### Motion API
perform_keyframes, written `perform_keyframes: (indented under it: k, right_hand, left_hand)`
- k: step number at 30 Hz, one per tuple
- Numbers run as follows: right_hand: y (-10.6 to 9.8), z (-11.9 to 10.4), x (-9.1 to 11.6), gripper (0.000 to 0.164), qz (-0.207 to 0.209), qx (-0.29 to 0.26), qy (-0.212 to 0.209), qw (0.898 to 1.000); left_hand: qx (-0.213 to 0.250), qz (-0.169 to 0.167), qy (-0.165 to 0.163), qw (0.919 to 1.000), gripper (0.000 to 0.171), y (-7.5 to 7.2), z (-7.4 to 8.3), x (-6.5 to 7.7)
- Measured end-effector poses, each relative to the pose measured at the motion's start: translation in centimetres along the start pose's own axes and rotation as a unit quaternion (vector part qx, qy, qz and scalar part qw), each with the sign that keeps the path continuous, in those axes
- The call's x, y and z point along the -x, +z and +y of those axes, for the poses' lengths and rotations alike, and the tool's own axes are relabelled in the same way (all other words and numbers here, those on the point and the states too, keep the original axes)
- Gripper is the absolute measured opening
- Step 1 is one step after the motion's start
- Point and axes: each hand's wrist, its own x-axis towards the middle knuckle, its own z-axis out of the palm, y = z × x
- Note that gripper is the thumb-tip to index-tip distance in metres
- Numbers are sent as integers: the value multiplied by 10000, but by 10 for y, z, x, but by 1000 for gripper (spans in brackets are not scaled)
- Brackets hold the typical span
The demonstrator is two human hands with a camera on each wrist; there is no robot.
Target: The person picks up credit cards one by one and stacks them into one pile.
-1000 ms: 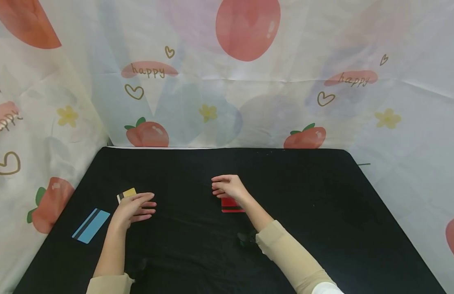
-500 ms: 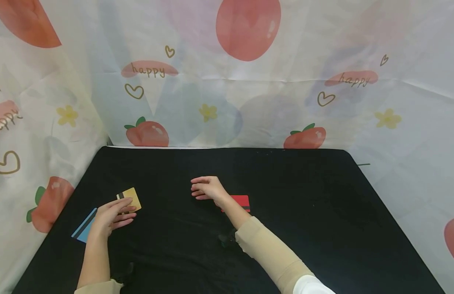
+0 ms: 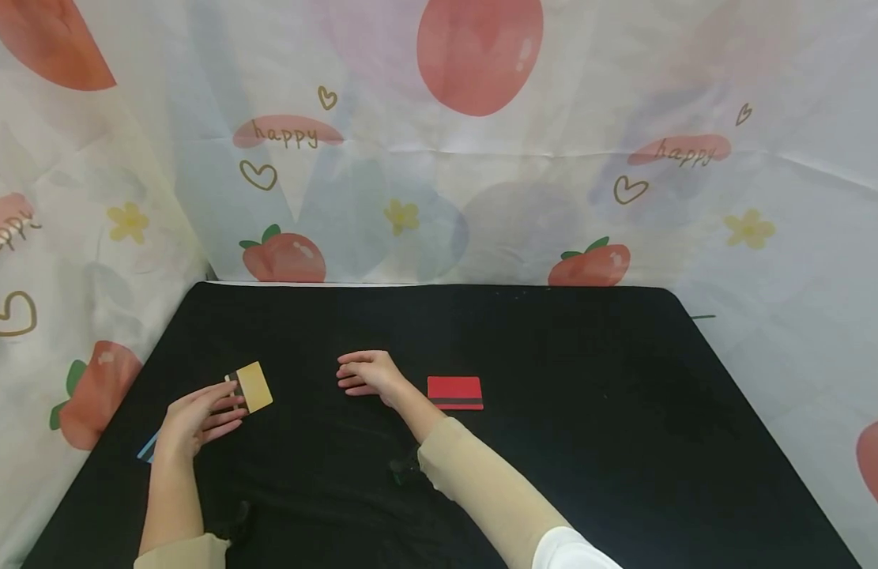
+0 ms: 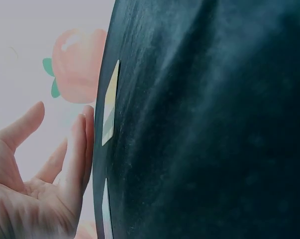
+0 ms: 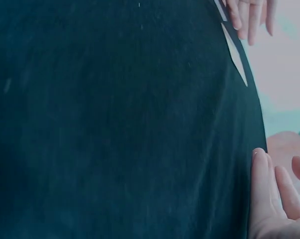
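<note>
My left hand (image 3: pixel 197 419), its fingers loosely extended, is over the left part of the table and holds nothing. It hides most of a blue card (image 3: pixel 147 449); its fingertips overlap the dark-striped end of a yellow card (image 3: pixel 255 387). In the left wrist view the yellow card (image 4: pixel 111 102) lies flat, apart from the fingers. My right hand (image 3: pixel 367 373) is over the table's middle, fingers relaxed, with nothing in it. To its right lies a red card (image 3: pixel 455 387) with a dark stripe along its near edge.
A black cloth covers the table (image 3: pixel 588 411). A fruit-printed curtain (image 3: pixel 510 213) hangs behind it and along the left side. Small dark objects (image 3: pixel 405 471) show below each wrist.
My right hand has moved left, uncovering the red card. My left hand has moved left and nearer the body, off most of the yellow card and over the blue one.
</note>
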Motion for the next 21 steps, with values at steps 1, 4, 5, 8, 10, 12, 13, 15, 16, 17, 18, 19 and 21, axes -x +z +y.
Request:
perform_keyframes:
  k: [1,4,5,8,10,12,13,15,16,17,18,19,21]
  right_hand:
    - [2,0,0,28,-6,-34,13,10000]
    - [10,1,-2,28,-12,-148,48,9999]
    - [13,1,-3,27,-19,-172,53,9998]
    - [22,2,-5,27,-7,-258,92,9996]
    - [27,1,-6,27,-23,-334,118,9994]
    - [31,1,-6,28,-62,-412,144,9990]
    - [33,1,-6,28,-90,-447,153,9988]
    - [37,1,-6,28,-157,-499,177,9985]
    - [38,1,-7,28,-184,-526,197,9983]
    - [40,2,-7,28,-209,-554,228,9980]
    - [42,2,-7,28,-225,-576,258,9978]
    - [44,3,-7,29,-240,-589,290,9976]
    - [48,3,-8,28,-272,-594,338,9973]
  left_hand:
    - [-6,34,-15,10000,72,-1,0,0]
    - [60,93,-54,9999,72,-4,-1,-1]
    - [83,108,-76,9999,73,-5,-1,-1]
    - [215,130,-134,9996,68,-9,-3,-3]
    - [294,142,-163,9993,62,-11,-4,-3]
    - [374,169,-189,9990,55,-12,-6,-4]
    - [405,181,-200,9988,51,-12,-6,-4]
    - [447,229,-231,9985,49,-13,-6,-4]
    - [461,265,-249,9983,49,-14,-7,-3]
    - [481,293,-265,9981,50,-14,-7,-3]
    - [492,325,-278,9979,52,-14,-7,-3]
    - [498,351,-286,9977,54,-14,-7,-3]
    - [521,386,-308,9974,58,-15,-7,-2]
